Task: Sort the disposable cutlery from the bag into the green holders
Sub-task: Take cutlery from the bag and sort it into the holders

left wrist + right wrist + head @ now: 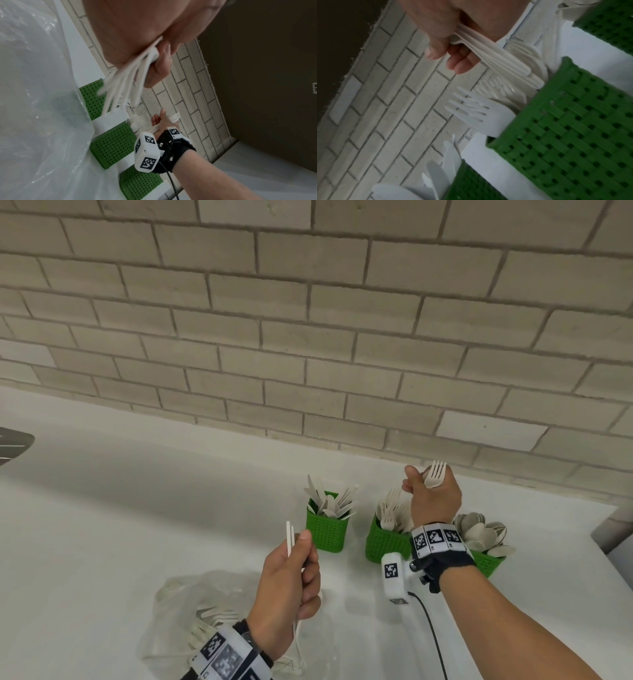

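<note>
Matt plastic against rough brick

The forks (435,475) between the right fingers look matt, off-white; the holders (325,529) beyond are perforated green plastic; the bag (191,604) is glossy clear film; the wall (308,320) is rough brick.

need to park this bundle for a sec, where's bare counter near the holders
The widest bare counter lies left of the knife holder, between the brick wall and the plastic bag. A narrow gap separates the knife holder from the fork holder. It is crowded on the right: fork holder, right hand and spoon holder sit close together.
</note>
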### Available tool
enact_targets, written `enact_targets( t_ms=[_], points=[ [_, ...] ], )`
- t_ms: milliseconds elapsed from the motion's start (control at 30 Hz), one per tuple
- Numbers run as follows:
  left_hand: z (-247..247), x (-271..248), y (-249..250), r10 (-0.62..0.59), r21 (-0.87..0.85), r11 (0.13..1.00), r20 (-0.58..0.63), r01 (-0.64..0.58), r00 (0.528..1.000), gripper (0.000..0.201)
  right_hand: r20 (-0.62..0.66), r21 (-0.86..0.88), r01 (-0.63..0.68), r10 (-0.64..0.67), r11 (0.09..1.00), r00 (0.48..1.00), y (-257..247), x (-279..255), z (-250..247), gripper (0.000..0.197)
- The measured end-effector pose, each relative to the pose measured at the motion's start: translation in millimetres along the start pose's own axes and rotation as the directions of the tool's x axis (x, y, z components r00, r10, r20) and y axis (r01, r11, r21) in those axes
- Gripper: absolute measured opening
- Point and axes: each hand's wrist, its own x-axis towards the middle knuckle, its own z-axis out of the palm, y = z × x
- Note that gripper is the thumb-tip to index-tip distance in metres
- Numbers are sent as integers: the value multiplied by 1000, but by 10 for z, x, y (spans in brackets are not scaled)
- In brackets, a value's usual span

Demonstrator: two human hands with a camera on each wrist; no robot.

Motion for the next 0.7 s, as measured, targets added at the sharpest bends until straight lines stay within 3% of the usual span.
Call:
enact_targets(
  t_ms=[100, 267, 433, 533, 600, 633, 700],
  points=[
    [3, -3, 8, 1, 1, 1000, 0, -1, 1000, 33, -19, -43, -46, 45, 998, 999, 141, -13, -22, 31],
    [-17, 10, -3, 12, 11, 1000, -6, -12, 1000, 33, 16, -218, -9, 13, 976, 1000, 211, -127, 9, 27],
    [8, 22, -10, 9, -3, 1000, 5, -9, 1000, 33, 56, -13, 11, -10, 1000, 998, 106, -171, -2, 49],
    [20, 34, -19, 8, -6, 1000, 9, -8, 1000, 33, 126, -39, 158, -152, 987, 980, 30, -106, -103, 36],
    [30, 40, -34, 3, -7, 1000, 9, -3, 1000, 33, 224, -212, 352, -305, 912, 926, -3, -27, -194, 19],
    [37, 45, -40, 1, -9, 1000, 11, -1, 1000, 33, 292, -311, 424, -340, 850, 894, -5, 13, -229, 22],
    [62, 53, -55, -4, -10, 1000, 17, 4, 1000, 33, 443, -493, 470, -253, 732, 860, 37, 59, -291, 35]
  ],
)
